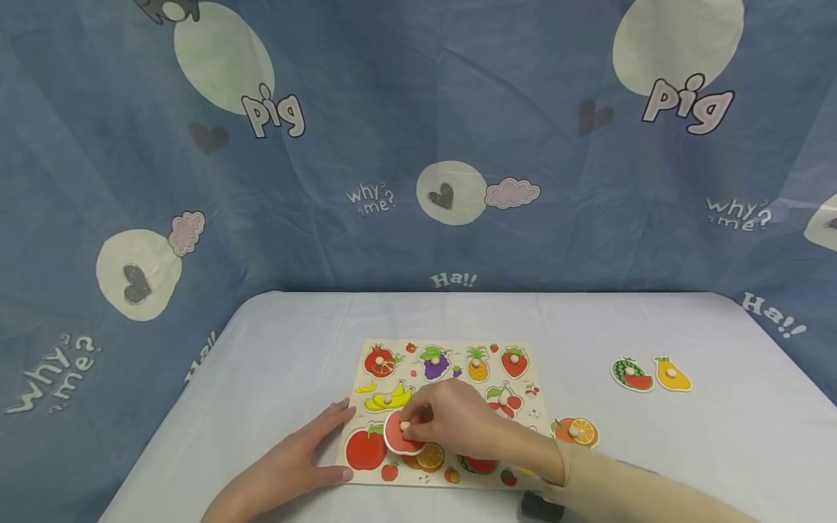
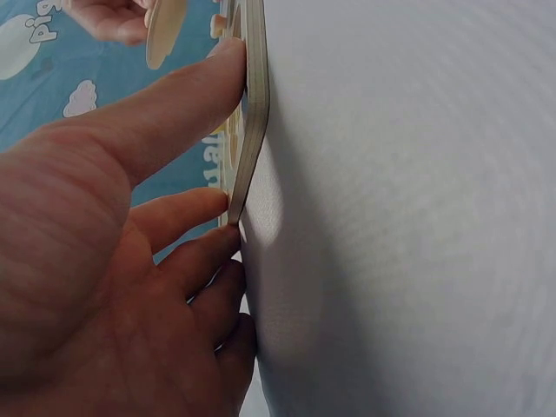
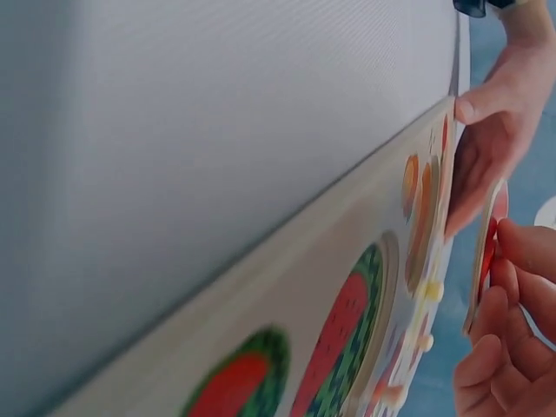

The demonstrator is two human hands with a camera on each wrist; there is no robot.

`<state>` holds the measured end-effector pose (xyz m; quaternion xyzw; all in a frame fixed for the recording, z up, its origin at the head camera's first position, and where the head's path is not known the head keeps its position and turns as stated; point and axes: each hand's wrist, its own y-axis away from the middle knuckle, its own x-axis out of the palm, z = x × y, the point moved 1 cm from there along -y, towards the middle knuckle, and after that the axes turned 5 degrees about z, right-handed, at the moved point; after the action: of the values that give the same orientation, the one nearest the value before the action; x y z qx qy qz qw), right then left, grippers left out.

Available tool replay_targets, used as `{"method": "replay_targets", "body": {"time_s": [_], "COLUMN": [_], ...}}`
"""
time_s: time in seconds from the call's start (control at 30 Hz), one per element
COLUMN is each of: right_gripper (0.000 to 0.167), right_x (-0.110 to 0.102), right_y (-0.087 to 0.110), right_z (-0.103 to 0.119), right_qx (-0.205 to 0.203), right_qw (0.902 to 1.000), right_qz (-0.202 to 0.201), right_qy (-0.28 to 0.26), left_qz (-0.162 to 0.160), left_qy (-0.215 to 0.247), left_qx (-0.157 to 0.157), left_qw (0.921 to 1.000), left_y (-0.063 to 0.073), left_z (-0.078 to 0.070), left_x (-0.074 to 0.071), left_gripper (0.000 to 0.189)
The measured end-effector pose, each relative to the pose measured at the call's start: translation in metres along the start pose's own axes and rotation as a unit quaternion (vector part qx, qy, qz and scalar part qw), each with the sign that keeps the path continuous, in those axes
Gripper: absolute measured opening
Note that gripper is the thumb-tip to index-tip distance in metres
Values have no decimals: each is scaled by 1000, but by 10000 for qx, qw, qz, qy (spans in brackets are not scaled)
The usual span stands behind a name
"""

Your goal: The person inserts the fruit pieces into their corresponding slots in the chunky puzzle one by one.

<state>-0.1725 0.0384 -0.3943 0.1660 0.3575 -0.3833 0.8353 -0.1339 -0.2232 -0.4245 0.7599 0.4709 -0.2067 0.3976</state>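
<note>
A wooden fruit puzzle board (image 1: pixel 366 478) lies on the white table. My right hand (image 1: pixel 458 418) pinches the small knob of a round red fruit puzzle piece (image 1: pixel 394 432), holding it tilted above the board's lower left part. That piece (image 3: pixel 486 252) stands apart from the board in the right wrist view. Along the board's left side rests my left hand (image 1: pixel 294 457), its fingers extended; the thumb (image 2: pixel 187 95) touches the board's near corner and the fingertips meet its edge. Beneath the right hand and forearm, part of the board is hidden.
To the right of the board lie an orange piece (image 1: pixel 575 431), a watermelon piece (image 1: pixel 631 375) and a pear piece (image 1: pixel 672 374). Knobbed pieces such as the grapes (image 1: pixel 434 363) and bananas (image 1: pixel 386 400) sit in the board. Behind the table hangs a blue printed cloth (image 1: pixel 366 247).
</note>
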Motion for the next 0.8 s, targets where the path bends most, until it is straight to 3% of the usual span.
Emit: {"method": "replay_targets", "body": {"time_s": [0.57, 0.8], "right_gripper": [10, 5], "right_x": [17, 24], "right_y": [-15, -21], "right_z": [9, 14], "right_qx": [157, 455], "right_qw": [9982, 9963], "right_qz": [-196, -56], "right_qy": [-539, -722], "left_qz": [-17, -45], "left_qy": [-66, -30], "left_qx": [93, 111], "left_qw": [9999, 9999], "left_y": [1, 0], "left_z": [0, -1], "left_x": [-1, -1], "left_gripper": [89, 89]}}
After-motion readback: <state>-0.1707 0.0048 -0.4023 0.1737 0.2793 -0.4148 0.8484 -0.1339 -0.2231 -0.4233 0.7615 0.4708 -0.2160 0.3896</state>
